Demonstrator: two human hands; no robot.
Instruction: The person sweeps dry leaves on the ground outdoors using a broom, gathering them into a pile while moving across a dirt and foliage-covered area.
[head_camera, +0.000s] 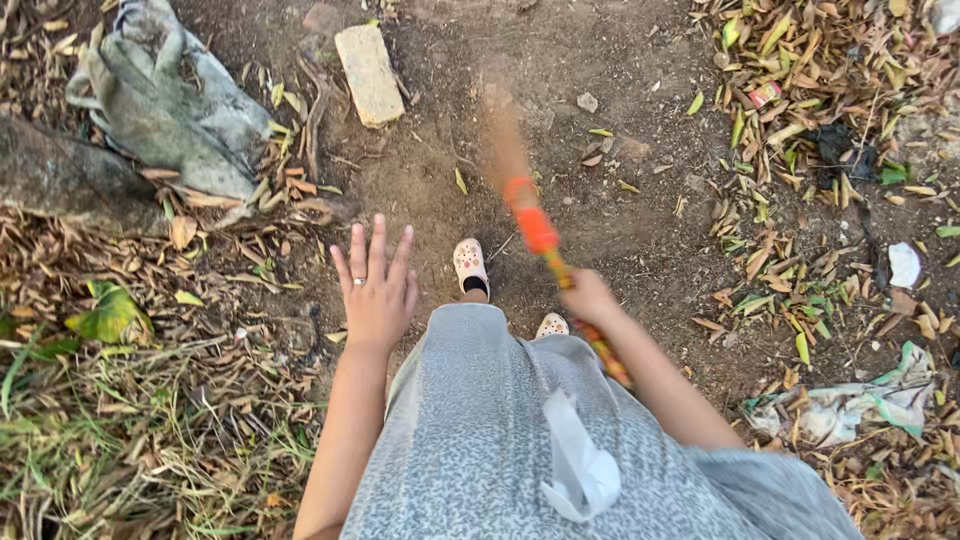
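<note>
My right hand (588, 296) grips the handle of a broom (537, 228) with orange bands. Its blurred brush end reaches forward over the bare dirt (560, 90). My left hand (377, 287) is stretched out flat in front of me, fingers spread, holding nothing; a ring shows on one finger. Below the hands I see my grey patterned skirt (480, 420) and my two pale clogs (469, 264) on the dirt.
A brick (369, 74) lies ahead on the dirt. A grey cloth sack (165, 100) sits at upper left beside a dark log (60, 180). Dry leaves and litter (810, 110) cover the right side; crumpled plastic (840, 405) lies at lower right. Grass grows at lower left.
</note>
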